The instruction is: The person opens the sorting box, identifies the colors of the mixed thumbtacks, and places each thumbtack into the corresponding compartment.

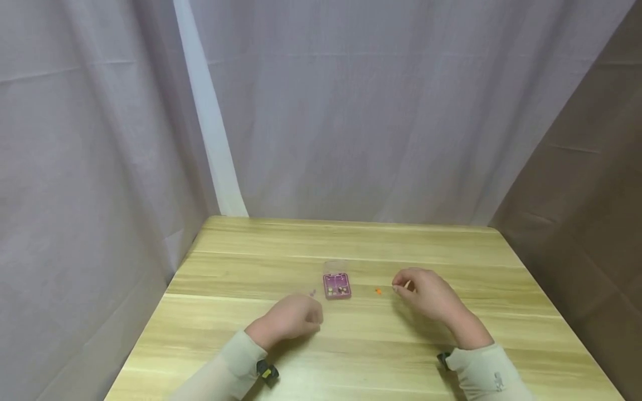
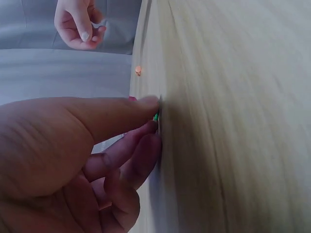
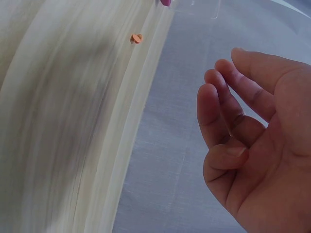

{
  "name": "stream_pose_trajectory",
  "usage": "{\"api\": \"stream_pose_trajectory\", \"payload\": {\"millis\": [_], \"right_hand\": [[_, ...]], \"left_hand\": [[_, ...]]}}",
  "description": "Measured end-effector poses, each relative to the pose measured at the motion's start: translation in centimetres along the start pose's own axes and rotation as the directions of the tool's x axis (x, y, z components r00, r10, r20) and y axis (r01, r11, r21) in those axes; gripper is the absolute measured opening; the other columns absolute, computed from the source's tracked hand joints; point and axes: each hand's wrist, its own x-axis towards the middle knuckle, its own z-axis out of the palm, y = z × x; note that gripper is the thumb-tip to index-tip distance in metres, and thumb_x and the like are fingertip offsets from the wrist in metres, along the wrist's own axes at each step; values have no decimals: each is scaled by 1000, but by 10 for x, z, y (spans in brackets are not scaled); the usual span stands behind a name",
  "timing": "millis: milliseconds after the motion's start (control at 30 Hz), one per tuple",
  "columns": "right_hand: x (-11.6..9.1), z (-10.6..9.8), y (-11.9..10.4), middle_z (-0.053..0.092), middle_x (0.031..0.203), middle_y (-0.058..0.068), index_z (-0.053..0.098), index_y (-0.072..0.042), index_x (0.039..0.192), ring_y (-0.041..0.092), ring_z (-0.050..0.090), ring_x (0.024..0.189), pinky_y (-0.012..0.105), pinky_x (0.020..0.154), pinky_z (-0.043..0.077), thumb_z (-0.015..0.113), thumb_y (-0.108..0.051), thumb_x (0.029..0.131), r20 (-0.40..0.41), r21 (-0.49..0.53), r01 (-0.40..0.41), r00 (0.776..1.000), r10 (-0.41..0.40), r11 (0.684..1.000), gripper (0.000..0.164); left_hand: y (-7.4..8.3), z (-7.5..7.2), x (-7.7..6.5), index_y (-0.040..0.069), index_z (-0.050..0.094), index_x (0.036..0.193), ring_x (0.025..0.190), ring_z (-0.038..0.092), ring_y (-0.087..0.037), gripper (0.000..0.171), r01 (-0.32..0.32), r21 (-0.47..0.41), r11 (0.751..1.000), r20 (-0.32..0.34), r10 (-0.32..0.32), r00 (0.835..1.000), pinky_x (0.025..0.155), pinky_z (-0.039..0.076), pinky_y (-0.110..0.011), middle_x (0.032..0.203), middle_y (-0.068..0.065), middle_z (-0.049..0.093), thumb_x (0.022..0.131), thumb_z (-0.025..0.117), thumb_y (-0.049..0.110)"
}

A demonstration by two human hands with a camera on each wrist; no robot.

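Nearest are the pale sleeves; past them the thumb and fingers of the left hand nearly meet close to the tabletop, a green speck between, whether pinched I cannot tell. The right hand, loosely bent, holds nothing near some orange bits; between the hands, beside purple bits, lies a lid-open purple box.

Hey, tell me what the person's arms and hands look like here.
The left sleeve and right sleeve are long and pale cream, the right one with a small grey marking. Each wrist wears a dark device, the left device showing a yellow patch. The hands look ungloved.
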Motion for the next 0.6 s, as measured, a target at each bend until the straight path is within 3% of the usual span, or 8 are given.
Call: {"api": "stream_pose_trajectory", "payload": {"millis": [233, 333, 500, 600], "right_hand": [[0, 3, -1, 75, 103, -8, 80, -17, 111, 12, 65, 88, 39, 76, 57, 75, -22, 106, 11, -4, -7, 1000, 7, 1000, 9], [1, 3, -2, 76, 104, -8, 80, -17, 112, 12, 65, 88, 39, 75, 57, 74, -22, 106, 17, -4, -3, 1000, 3, 1000, 10], [3, 4, -7, 76, 104, -7, 80, -17, 111, 12, 65, 89, 40, 76, 57, 75, -22, 106, 16, -1, -4, 1000, 4, 1000, 9], [4, 5, -10, 76, 104, -7, 80, -16, 112, 13, 65, 89, 40, 77, 57, 75, -21, 106, 14, 9, 3, 1000, -3, 1000, 9]], "left_hand": [[-4, 2, 0, 24, 64, 77, 66, 52, -3, 28, -19, -9, 1000, -13, 19, 1000, 70, 51, -23, 72, 17, 56, 102, 74, 15], [-5, -1, 6, 24, 62, 75, 65, 51, -5, 30, -8, -32, 999, -57, 6, 998, 66, 50, -25, 72, 14, 55, 103, 70, 16], [-4, -11, 32, 21, 75, 91, 81, 60, -6, 14, 26, -56, 998, -195, -36, 980, 79, 57, -29, 88, 13, 64, 104, 75, 21], [-2, -16, 51, 17, 80, 99, 90, 65, -8, 4, 32, -24, 999, -222, -36, 974, 92, 59, -32, 96, 10, 70, 102, 80, 20]]}}
